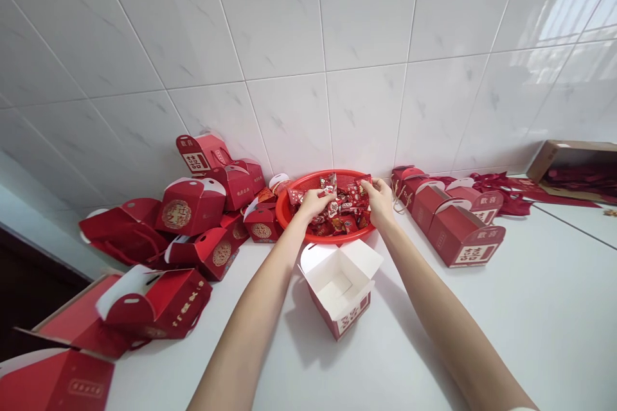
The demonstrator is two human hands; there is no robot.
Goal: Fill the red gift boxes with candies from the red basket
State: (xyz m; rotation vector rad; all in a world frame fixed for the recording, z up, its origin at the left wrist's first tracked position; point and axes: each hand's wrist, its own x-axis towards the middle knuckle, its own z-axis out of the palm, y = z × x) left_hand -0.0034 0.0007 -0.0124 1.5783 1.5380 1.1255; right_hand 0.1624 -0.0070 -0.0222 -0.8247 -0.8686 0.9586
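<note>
Both hands are over a red plastic basket [284, 221] full of small red wrapped candies [349, 225]. My left hand [314, 203] is closed in a pinch on a candy packet [328, 182] with white print. On the basket's right side, my right hand [380, 202] pinches another red candy packet [365, 182]; its fingertips are partly hidden. Between my forearms, just in front of the basket, stands a red and white gift box [337, 295]. Its flaps are spread and its white inside shows nothing in it.
Several folded red gift boxes [193, 205] are piled on the left. A row of closed red boxes [446, 225] stands on the right. Behind it lie dark red ribbons [511, 196] and a cardboard box [554, 167]. A tiled wall [289, 26] rises behind the white table [544, 308].
</note>
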